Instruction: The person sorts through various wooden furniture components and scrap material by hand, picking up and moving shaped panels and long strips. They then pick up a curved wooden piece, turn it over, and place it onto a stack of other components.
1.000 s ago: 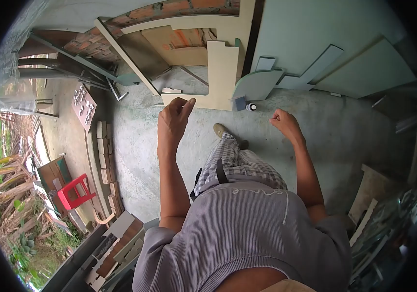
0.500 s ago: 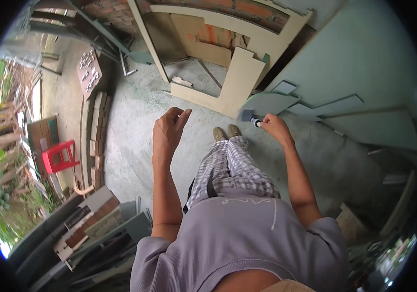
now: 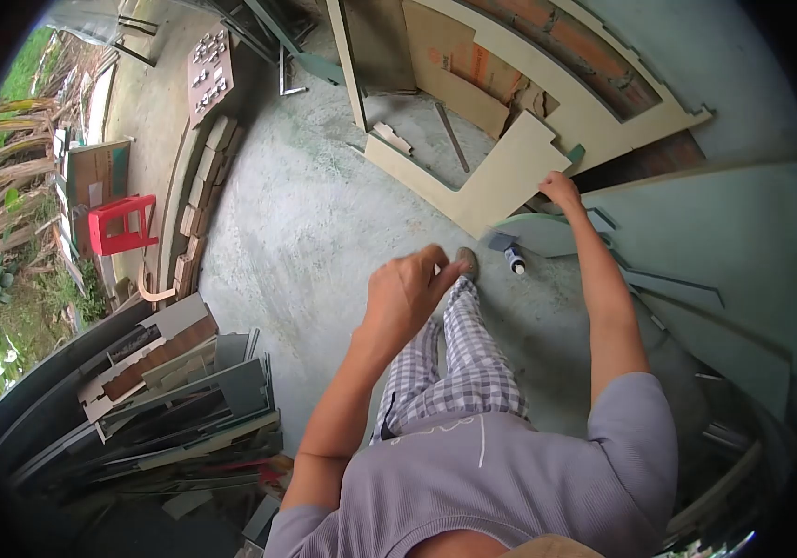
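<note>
My right hand (image 3: 561,189) reaches out to the lower edge of a large cream board (image 3: 501,177) with cut-out openings. Its fingers are closed in a pinch right at that edge. A rounded pale green panel (image 3: 547,237) lies just below the hand. Beside it is a small dark bottle (image 3: 515,260) with a white end. My left hand (image 3: 412,284), slightly blurred, hovers in front of my legs, thumb and fingers curled together; I cannot tell what it holds, if anything. It overlaps one shoe (image 3: 466,264) in this view.
Large pale green sheets (image 3: 724,242) lean at the right. Stacked board offcuts (image 3: 184,391) lie at the lower left. Along the left stand a row of blocks (image 3: 201,191), a red stool (image 3: 124,225) and a board with small metal parts (image 3: 209,76).
My right hand has left the bottle and moved up to the cream board's edge. My left hand has swung right and lower, in front of my legs. The view has turned and shifted.
</note>
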